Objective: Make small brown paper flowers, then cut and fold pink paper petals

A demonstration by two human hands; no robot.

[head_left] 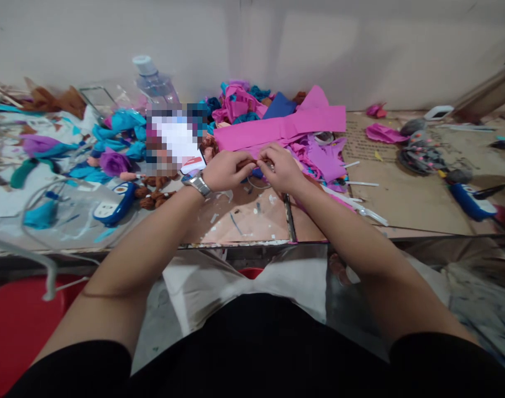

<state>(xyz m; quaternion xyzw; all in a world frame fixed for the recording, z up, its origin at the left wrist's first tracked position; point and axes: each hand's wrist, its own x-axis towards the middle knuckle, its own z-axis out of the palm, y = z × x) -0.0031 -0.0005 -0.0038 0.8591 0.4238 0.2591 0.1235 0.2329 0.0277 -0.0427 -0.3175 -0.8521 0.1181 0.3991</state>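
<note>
My left hand [230, 168], with a metal wristwatch [200, 182] above it on the wrist, and my right hand [278, 166] meet over the front half of the table. Both hands have their fingers pinched together, thumbs towards each other. Whatever sits between the fingertips is too small and too covered to name. Just beyond the hands lies a long strip of pink crepe paper [281, 128]. A roll of tape [324, 137] sits among purple paper scraps [329, 157] to the right of my right hand. Left of my left hand rests a phone [194, 161], partly blurred out.
A clear bottle with a white cap [145, 65] stands at the back. Blue-and-white power sockets [115, 204] lie at left, another [472, 202] at right. Crumpled blue paper [126, 124], a purple paper flower [115, 162], white sticks [362, 184] and cardboard [410, 199] cover the table. A red stool [24, 326] stands lower left.
</note>
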